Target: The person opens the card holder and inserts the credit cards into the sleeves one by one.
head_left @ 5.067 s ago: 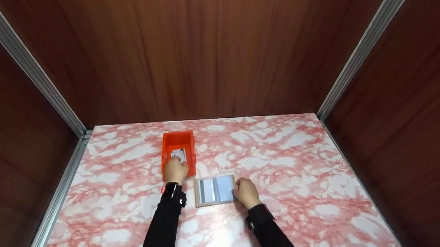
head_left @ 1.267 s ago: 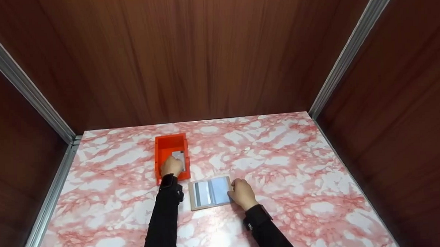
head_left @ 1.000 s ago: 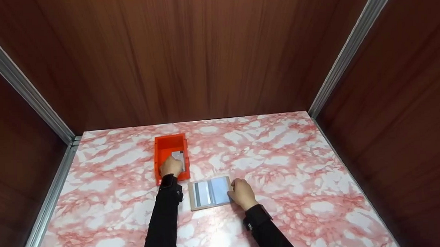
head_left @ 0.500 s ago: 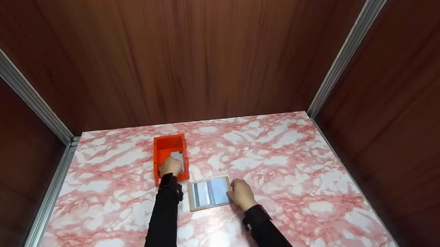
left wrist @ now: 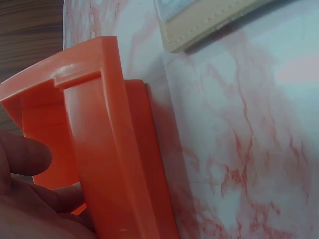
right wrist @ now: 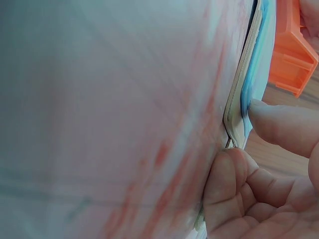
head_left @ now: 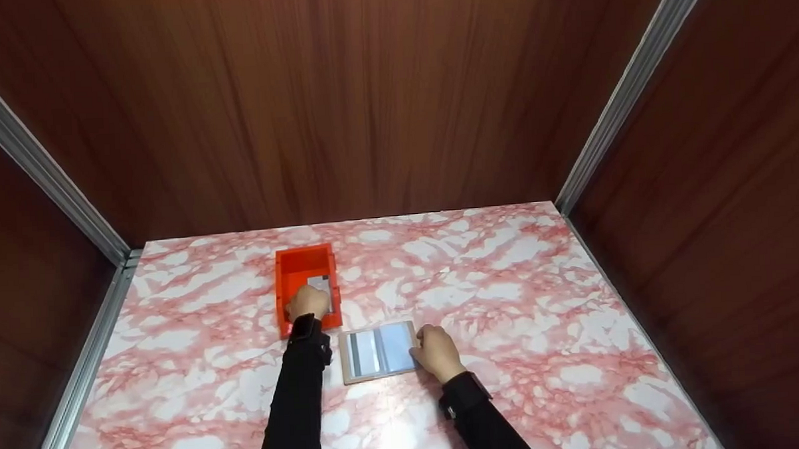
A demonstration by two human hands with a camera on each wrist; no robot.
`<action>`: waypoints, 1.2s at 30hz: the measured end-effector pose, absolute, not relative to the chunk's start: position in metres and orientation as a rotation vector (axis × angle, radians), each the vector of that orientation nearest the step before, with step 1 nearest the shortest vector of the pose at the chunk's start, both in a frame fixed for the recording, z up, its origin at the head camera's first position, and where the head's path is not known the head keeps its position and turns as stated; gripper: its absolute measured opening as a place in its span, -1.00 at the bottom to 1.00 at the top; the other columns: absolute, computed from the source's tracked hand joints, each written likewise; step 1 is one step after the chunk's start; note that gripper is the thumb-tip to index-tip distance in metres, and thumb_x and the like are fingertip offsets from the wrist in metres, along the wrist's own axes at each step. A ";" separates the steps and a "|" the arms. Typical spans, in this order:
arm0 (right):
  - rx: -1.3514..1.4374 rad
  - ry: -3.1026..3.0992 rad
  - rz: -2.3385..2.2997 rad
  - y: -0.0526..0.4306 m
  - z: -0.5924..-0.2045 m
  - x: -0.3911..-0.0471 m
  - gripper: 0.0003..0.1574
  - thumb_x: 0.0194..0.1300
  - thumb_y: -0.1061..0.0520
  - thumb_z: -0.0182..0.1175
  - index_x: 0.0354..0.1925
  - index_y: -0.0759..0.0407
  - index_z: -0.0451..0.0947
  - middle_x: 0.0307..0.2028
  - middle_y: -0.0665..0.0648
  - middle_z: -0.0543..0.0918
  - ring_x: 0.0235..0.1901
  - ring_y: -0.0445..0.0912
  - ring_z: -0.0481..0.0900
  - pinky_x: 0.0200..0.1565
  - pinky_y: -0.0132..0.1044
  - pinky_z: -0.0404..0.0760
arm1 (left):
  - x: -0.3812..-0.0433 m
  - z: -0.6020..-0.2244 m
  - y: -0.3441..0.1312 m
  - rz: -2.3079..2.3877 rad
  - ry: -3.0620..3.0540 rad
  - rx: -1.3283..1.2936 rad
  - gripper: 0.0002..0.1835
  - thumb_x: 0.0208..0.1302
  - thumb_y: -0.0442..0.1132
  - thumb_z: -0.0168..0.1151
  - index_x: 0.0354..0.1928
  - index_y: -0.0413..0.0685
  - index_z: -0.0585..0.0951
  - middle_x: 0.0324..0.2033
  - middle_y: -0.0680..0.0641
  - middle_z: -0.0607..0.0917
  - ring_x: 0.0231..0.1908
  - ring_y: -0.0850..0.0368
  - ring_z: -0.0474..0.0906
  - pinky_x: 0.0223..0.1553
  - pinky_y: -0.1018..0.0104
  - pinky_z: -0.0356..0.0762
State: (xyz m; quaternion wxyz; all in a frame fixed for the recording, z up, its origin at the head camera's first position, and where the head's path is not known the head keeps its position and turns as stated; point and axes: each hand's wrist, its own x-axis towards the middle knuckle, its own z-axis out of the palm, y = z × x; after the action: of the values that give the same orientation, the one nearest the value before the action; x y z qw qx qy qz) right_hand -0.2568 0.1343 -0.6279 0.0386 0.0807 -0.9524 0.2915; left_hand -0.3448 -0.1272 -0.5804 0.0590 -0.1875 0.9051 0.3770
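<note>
My R fingers (right wrist: 224, 181) pinch the R edge of the tan card holder (head_left: 378, 349), bluish-clear face up on the pink-&-white bench (head_left: 502, 314). My L fingers (left wrist: 27, 155) are down in the orange bin (head_left: 296, 276), nr its closest end, by a pale card w/ a dark corner (head_left: 323, 289) along the bin's R side; can't tell if they've got it, tips hidden. Bin's just beyond & L of holder.
</note>
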 end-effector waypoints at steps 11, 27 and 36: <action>0.242 -2.918 0.904 0.133 -0.627 -0.256 -0.72 0.03 0.25 0.38 -0.30 0.34 0.52 -0.46 0.13 0.49 -0.44 0.02 0.50 -0.31 -0.10 0.54 | -0.347 -0.582 -0.130 1.147 2.737 -0.543 -0.63 0.28 -0.22 -0.06 -0.15 -0.38 0.62 -0.01 -0.37 0.63 0.06 -0.36 0.45 0.13 -0.17 0.20; 0.284 -2.846 0.946 0.136 -0.631 -0.256 -0.73 0.00 0.25 0.35 -0.34 0.36 0.50 -0.49 0.14 0.46 -0.50 0.01 0.46 -0.39 -0.11 0.51 | -0.350 -0.580 -0.128 1.213 2.772 -0.655 -0.73 0.21 -0.25 -0.07 -0.42 -0.29 0.58 -0.12 -0.39 0.65 -0.04 -0.33 0.53 0.02 -0.13 0.39; 0.234 -2.924 0.910 0.134 -0.627 -0.256 -0.72 0.05 0.25 0.39 -0.29 0.35 0.53 -0.45 0.14 0.49 -0.45 0.02 0.50 -0.34 -0.11 0.53 | -0.347 -0.586 -0.129 1.295 2.863 -0.681 -0.77 0.15 -0.27 0.03 -0.61 -0.20 0.49 -0.35 -0.35 0.67 -0.21 -0.34 0.59 -0.15 -0.14 0.52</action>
State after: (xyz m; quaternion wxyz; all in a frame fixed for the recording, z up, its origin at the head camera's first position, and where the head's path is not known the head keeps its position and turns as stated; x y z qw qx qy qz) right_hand -0.2558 0.1343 -0.6273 0.0350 0.0763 -0.9514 0.2962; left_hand -0.3471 -0.1291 -0.5856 -0.0369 -0.2117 0.8898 0.4026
